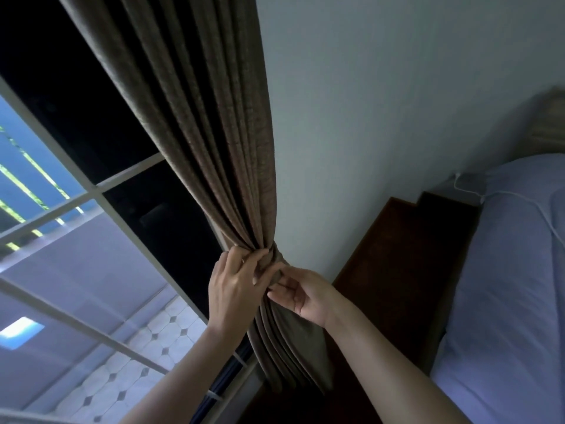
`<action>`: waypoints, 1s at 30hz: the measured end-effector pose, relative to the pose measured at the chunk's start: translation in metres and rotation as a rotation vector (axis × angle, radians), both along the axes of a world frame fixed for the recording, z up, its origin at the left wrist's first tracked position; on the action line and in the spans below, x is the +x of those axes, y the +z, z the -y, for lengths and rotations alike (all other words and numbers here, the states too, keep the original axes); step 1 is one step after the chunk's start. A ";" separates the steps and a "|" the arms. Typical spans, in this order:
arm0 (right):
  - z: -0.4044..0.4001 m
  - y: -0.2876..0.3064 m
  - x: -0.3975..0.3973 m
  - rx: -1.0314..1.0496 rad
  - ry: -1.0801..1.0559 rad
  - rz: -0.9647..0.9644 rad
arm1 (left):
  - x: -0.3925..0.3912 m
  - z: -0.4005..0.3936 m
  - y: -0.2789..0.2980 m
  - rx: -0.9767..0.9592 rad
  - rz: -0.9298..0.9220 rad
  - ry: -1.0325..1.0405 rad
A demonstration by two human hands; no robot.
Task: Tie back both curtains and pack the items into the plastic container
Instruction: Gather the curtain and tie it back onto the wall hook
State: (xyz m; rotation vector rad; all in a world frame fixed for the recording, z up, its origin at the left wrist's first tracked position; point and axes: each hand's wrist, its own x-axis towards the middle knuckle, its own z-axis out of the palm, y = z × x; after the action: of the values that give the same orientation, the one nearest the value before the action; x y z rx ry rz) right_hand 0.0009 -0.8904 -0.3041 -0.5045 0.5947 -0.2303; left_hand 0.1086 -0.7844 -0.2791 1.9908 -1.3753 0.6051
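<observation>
Curtain [214,148] hangs at the right edge of the window [76,209], against the wall [382,102], bunched to a narrow waist low down. A band [274,255] of the same brown cloth wraps that waist; can't tell whether it's knotted or hooked, my fingers cover the join.

My left hand [235,289]: fingers curled around the bunch at the waist, thumb and forefinger pinching cloth at the band. My right hand [301,296]: palm up, fingertips together, nipping the band's end or a fold just under the waist. Which one, I can't tell.

Risks, as I judge them:
- Release left before the band is fixed: pleats spring out, the waist opens, redo the gather.
- Band only catches the front folds: back pleats slip down and hang loose.
- Pull too hard on the end: the band slides down the bunch and the tie sags.
- Working by feel, same colour cloth: easy to grab curtain instead of band.

Bed [504,286] and dark wooden floor [397,255] to the right. No plastic container in view, so packing isn't started here.
</observation>
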 end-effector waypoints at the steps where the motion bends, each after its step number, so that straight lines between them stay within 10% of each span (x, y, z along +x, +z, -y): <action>1: -0.002 -0.001 0.000 -0.029 0.021 -0.015 | -0.001 0.000 -0.002 0.002 0.026 0.027; 19: 0.003 -0.010 0.018 -1.111 0.015 -0.528 | 0.003 -0.013 -0.002 -0.193 -0.169 0.122; 25: 0.016 0.013 0.016 -1.148 -0.301 -0.289 | 0.007 -0.011 0.021 -0.229 -0.439 0.136; 30: 0.025 0.028 0.011 -1.060 -0.311 -0.124 | -0.003 -0.003 0.022 -0.171 -0.319 0.058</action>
State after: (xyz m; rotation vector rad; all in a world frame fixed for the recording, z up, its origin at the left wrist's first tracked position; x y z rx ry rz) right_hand 0.0122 -0.9155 -0.2759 -1.4572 0.6424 -0.8307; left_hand 0.1051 -0.7812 -0.2567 1.8981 -1.0422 0.3943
